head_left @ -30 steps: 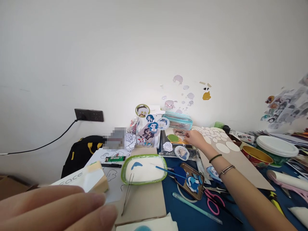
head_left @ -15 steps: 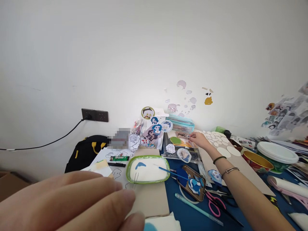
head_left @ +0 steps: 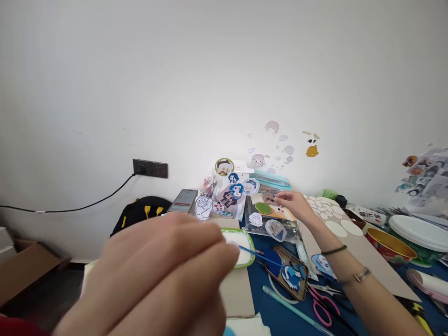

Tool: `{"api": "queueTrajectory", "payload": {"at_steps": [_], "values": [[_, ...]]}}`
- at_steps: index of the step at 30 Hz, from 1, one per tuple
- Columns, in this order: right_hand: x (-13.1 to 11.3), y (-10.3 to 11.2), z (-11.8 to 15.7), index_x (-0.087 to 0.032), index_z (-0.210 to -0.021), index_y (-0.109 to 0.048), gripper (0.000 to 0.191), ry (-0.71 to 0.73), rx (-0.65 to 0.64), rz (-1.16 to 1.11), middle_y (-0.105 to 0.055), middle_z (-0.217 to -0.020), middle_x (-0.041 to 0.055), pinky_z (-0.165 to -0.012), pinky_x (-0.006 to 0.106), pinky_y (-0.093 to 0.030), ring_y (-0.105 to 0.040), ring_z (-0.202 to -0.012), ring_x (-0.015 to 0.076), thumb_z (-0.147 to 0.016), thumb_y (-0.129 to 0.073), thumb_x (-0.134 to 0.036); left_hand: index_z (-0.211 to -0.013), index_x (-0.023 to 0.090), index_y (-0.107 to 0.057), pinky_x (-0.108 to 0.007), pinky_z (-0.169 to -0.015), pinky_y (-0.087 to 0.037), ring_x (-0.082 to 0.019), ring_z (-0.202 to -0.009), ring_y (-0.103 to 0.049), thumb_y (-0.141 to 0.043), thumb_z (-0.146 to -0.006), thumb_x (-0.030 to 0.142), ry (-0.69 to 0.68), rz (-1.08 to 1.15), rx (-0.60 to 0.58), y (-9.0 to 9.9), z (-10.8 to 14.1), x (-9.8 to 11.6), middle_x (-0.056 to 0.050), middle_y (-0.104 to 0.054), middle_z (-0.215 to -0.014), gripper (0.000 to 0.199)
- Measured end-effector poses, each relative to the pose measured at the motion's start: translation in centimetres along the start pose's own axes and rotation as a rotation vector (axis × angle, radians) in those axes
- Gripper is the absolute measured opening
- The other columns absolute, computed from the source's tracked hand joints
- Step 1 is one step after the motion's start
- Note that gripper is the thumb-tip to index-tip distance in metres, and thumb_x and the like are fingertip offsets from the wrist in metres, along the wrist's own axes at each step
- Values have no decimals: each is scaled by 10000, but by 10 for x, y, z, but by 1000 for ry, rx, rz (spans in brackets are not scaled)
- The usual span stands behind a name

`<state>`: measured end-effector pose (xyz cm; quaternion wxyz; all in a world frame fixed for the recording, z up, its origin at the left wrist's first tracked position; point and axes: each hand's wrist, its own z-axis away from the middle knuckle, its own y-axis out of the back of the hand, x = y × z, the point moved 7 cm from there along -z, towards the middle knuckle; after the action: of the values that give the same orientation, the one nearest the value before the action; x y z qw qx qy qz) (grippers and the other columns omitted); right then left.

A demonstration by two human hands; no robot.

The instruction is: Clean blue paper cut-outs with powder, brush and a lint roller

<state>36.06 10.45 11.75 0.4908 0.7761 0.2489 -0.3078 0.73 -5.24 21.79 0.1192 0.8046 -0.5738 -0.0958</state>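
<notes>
My left hand (head_left: pixel 168 275) is large in the foreground, its fingers pressed together in a pinch. Thin tweezer prongs showed at its fingertips half a second ago; now the fingers hide them. Behind it, a green-rimmed white tray (head_left: pixel 250 261) is partly covered. Across the tray's right rim leans a blue paintbrush (head_left: pixel 257 254). Farther off, my right hand (head_left: pixel 297 205) is closed at the fingertips beside a small pinkish case (head_left: pixel 269 199); what it pinches is too small to make out. Near it lies a clear pouch (head_left: pixel 250 224) with a green oval (head_left: pixel 263 208) and a round sticker on top.
A brown tray (head_left: pixel 304 291) holds blue cut-outs. Pink-handled scissors (head_left: pixel 322 308) and a mint pen (head_left: pixel 294 310) lie on the blue cloth. At right stand a gold-lined bowl (head_left: pixel 392 245) and a white-lidded tub (head_left: pixel 420 231). White shapes cover a cardboard sheet (head_left: pixel 371 261). A phone (head_left: pixel 183 201) leans at back.
My left hand has risen and shifted right, covering much of the tray and hiding the tweezers. The view has turned slightly left. My right hand stays near the small case.
</notes>
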Motion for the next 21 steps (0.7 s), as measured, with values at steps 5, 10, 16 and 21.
{"api": "queueTrajectory", "payload": {"at_steps": [5,10,16,21], "values": [[-96,-33,67,-185,-858,-728,255,143,-218,-448,-708,-743,34,-687,293,-511,-653,-731,180,-747,-694,-413,-957,163,-619,-258,-631,-513,-133,-720,-611,-528,-831,63,116,-6,-192,-60,-18,-13,-39,-662,-818,185],[-134,-49,107,-214,-840,-743,116,180,-382,-688,-697,-757,9,-691,236,-495,-621,-734,130,-788,-695,-307,-1016,175,-642,-233,-706,-546,-114,-741,-649,-584,-838,158,499,323,-501,-95,2,-44,-27,-674,-900,188],[-130,-45,115,-209,-772,-731,130,192,-413,-676,-682,-723,-1,-688,209,-469,-593,-720,115,-837,-654,-292,-979,200,-708,-210,-665,-524,-120,-764,-638,-597,-834,111,435,448,-455,-94,1,-36,-24,-703,-860,203],[-132,-41,120,-215,-783,-739,114,180,-372,-652,-694,-750,3,-696,216,-470,-600,-735,125,-821,-669,-297,-994,207,-719,-196,-668,-507,-113,-773,-654,-599,-842,96,267,415,-388,-87,-3,-27,-25,-731,-865,223]]}}
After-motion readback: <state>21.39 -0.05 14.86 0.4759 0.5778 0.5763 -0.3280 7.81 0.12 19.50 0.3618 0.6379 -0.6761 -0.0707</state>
